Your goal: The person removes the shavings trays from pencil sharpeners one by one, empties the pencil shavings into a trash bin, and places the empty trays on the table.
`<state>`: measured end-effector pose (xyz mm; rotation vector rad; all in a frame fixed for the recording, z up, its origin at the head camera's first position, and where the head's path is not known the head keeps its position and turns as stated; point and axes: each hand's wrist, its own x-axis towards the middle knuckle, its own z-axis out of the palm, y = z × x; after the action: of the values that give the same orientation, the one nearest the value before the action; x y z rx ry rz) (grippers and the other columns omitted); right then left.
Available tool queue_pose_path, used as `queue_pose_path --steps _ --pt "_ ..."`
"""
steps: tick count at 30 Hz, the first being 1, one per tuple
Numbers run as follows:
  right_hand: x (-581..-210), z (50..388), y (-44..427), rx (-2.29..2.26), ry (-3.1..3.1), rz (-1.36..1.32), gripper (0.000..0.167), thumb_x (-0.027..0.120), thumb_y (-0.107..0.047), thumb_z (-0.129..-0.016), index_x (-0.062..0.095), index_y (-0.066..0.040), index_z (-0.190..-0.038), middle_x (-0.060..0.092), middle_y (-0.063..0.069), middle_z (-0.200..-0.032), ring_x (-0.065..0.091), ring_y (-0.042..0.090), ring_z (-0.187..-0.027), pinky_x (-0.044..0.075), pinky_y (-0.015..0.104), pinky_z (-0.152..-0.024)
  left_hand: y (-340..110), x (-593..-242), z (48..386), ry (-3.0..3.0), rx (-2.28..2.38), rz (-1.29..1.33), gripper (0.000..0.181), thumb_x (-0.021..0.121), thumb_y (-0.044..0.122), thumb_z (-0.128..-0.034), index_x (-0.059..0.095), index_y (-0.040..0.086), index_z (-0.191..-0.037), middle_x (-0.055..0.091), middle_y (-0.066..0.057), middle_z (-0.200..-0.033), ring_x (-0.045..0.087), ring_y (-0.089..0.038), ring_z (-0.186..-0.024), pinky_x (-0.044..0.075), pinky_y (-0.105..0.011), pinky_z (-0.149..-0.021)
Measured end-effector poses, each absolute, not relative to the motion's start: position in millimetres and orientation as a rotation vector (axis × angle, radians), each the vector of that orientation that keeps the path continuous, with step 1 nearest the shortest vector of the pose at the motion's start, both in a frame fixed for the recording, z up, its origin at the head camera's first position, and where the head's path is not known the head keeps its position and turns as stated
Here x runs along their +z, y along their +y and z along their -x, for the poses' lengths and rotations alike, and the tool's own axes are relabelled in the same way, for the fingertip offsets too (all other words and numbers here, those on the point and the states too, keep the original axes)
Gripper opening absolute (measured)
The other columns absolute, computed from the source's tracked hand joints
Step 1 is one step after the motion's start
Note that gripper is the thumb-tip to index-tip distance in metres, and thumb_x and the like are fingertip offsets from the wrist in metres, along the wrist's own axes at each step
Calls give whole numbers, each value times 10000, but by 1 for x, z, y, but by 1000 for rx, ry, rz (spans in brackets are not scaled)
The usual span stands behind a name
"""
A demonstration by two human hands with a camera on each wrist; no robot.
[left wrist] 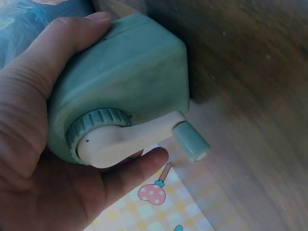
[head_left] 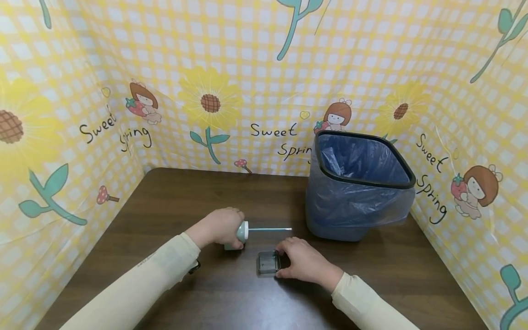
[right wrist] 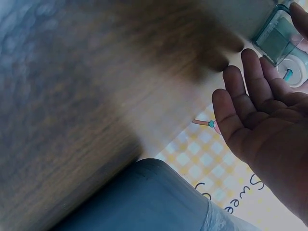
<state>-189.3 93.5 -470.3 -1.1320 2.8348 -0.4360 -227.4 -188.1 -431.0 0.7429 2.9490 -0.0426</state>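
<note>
My left hand (head_left: 222,225) grips a pale green hand-crank pencil sharpener (left wrist: 139,62), lifted or tilted on the dark table. Its cream crank (left wrist: 130,139) with a green knob shows in the left wrist view. A thin teal pencil (head_left: 270,228) sticks out of the sharpener's white front collar (head_left: 246,230), pointing right. Just in front, my right hand (head_left: 305,261) pinches the right end of a small clear grey shavings drawer (head_left: 268,263) between thumb and fingers. The drawer is separate from the sharpener. Any contents in it are too small to tell.
A blue-grey trash bin (head_left: 338,231) with a black rim and a clear liner bag stands at the back right of the brown wooden table (head_left: 198,192). Yellow checked cloth (head_left: 255,91) with flowers and printed words encloses the table on the back and sides.
</note>
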Motion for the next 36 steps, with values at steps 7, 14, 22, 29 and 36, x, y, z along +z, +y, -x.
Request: queue_pose_path --steps 7,14,22,29,36 --pt "-469 187 94 -449 2824 1127 550 869 -458 -760 699 -137 -1172 667 -59 -1085 582 137 -1078 473 381 -997 -188 -431 224 2951 -17 -727 684 877 551 -671 668 84 -1126 652 -19 -1018 579 -182 -901 544 -387 -775" --pt "-468 185 95 -422 2836 1123 558 872 -463 -761 700 -141 -1183 668 -60 -1096 584 134 -1084 471 378 -1002 -186 -429 225 2946 -23 -755 696 883 543 -678 669 73 -1145 665 -32 -1044 597 -202 -932 540 -385 -816" --pt "-469 185 91 -426 2828 1131 575 871 -480 -757 697 -140 -1187 670 -55 -1109 583 142 -1096 468 375 -1002 -190 -427 222 2932 4 -725 690 890 532 -677 666 69 -1137 659 -40 -1046 591 -204 -922 544 -403 -809" --pt "-468 184 89 -402 2838 1145 600 877 -490 -751 694 -137 -1200 674 -44 -1133 590 153 -1112 464 377 -1017 -192 -426 220 2955 -6 -707 670 898 528 -674 673 78 -1117 652 -28 -1021 584 -191 -900 547 -393 -786" --pt "-468 184 89 -403 2837 1151 641 878 -516 -742 689 -127 -1215 677 -37 -1154 593 170 -1139 458 394 -1038 -191 -424 215 2999 -23 -711 672 930 519 -638 699 69 -1081 666 -36 -985 599 -200 -880 560 -399 -764"
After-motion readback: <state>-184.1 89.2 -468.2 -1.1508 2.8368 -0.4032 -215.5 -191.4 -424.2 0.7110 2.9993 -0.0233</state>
